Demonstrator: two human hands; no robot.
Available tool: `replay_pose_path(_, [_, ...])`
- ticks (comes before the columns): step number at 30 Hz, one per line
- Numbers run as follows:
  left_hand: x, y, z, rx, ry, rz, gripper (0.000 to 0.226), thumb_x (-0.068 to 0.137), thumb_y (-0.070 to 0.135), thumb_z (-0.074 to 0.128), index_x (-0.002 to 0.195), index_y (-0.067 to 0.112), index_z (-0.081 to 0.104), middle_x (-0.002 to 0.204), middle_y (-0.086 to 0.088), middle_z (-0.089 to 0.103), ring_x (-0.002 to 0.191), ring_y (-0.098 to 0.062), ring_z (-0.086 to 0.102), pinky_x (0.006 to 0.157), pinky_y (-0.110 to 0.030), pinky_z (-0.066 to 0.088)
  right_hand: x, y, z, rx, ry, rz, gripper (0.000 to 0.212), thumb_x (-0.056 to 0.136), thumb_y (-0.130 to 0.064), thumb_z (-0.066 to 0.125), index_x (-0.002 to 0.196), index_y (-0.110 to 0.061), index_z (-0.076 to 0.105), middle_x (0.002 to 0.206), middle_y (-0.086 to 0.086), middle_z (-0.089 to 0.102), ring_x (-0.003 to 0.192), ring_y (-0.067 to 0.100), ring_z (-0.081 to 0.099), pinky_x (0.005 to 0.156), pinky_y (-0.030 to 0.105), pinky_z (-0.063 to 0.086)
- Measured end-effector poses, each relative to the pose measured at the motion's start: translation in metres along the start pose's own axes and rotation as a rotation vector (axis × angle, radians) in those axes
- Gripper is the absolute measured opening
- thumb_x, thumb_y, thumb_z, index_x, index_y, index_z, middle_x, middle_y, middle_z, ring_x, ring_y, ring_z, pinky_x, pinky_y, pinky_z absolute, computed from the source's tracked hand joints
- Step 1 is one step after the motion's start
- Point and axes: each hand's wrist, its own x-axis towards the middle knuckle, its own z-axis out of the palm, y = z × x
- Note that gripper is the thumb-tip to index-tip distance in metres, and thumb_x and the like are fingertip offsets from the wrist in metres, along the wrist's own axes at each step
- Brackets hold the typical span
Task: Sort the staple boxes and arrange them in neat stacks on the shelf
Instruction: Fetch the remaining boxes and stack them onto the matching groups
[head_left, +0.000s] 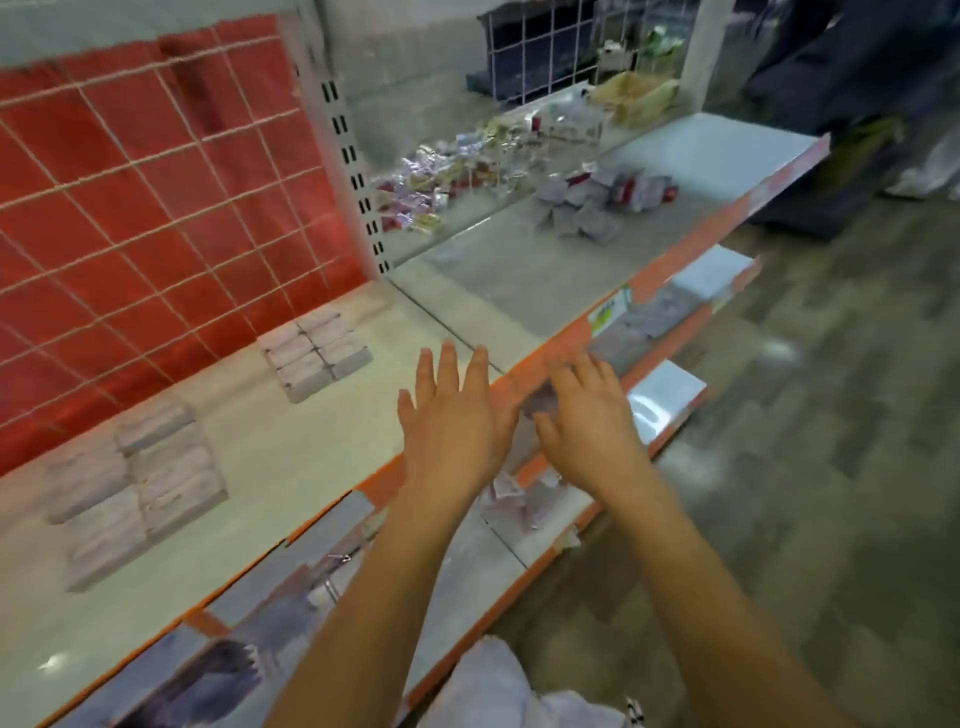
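Bare shelf (311, 457), left hand (452, 431) flat over its edge, right hand (592, 421) beyond (blurred)

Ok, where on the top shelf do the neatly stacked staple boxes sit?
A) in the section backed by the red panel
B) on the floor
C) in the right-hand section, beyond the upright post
A: the far stack and the near stack both stand in front of the red panel, while the right-hand section holds only a loose heap.
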Motion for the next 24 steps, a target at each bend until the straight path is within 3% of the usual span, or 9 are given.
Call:
replay_pose_path(7, [0.075, 0.056, 0.021, 0.025, -0.03, 0.053, 0.074, 0.093, 0.056, 0.042, 0.152, 0.027, 0.008, 0.16, -0.009, 0.001, 0.146, -0.033, -0.001, 0.114, -0.054, 0.016, 0.057, 0.067, -0.011, -0.003, 0.023, 0.071, 0.07, 0.082, -0.022, 0.058, 0.145, -0.008, 0.031, 0.151, 0.018, 0.026, 0.137, 0.036, 0.023, 0.11, 0.047, 0.027])
replay_pose_path(13, [0.171, 0.104, 0.041, -0.013, -0.04, 0.079, 0.078, 0.09, 0.068, 0.028, 0.152, 0.027, 0.008, 0.16, -0.009, 0.0, 0.147, -0.031, -0.002, 0.114, -0.053, 0.015, 0.131, 0.126, -0.021, 0.049, 0.042, 0.105, 0.067, 0.082, -0.021, 0.063, 0.142, -0.007, 0.036, 0.144, 0.02, 0.034, 0.136, 0.039, 0.027, 0.111, 0.046, 0.026])
replay_pose_path(18, [0.247, 0.139, 0.047, -0.008, -0.086, 0.025, 0.091, 0.082, 0.077, 0.032, 0.152, 0.026, 0.003, 0.16, -0.008, -0.002, 0.147, -0.032, -0.003, 0.115, -0.052, 0.015, 0.19, 0.173, -0.032, 0.052, 0.005, 0.172, 0.065, 0.091, -0.028, 0.054, 0.147, -0.013, 0.025, 0.151, 0.018, 0.022, 0.14, 0.034, 0.019, 0.115, 0.039, 0.019])
replay_pose_path(20, [0.268, 0.148, 0.051, -0.005, -0.115, 0.023, 0.092, 0.083, 0.074, 0.04, 0.152, 0.024, 0.003, 0.16, -0.008, -0.002, 0.146, -0.033, -0.002, 0.115, -0.052, 0.017, 0.208, 0.187, -0.036, 0.088, -0.005, 0.198, 0.062, 0.092, -0.025, 0.052, 0.147, -0.012, 0.025, 0.151, 0.019, 0.022, 0.14, 0.033, 0.019, 0.114, 0.038, 0.019])
replay_pose_path(24, [0.297, 0.156, 0.056, 0.003, -0.11, 0.02, 0.087, 0.088, 0.046, 0.061, 0.151, 0.024, 0.005, 0.159, -0.01, 0.003, 0.145, -0.034, 0.007, 0.112, -0.049, 0.025, 0.24, 0.204, -0.037, 0.137, -0.012, 0.204, 0.064, 0.09, -0.025, 0.056, 0.146, -0.011, 0.027, 0.148, 0.017, 0.028, 0.136, 0.035, 0.027, 0.11, 0.038, 0.024])
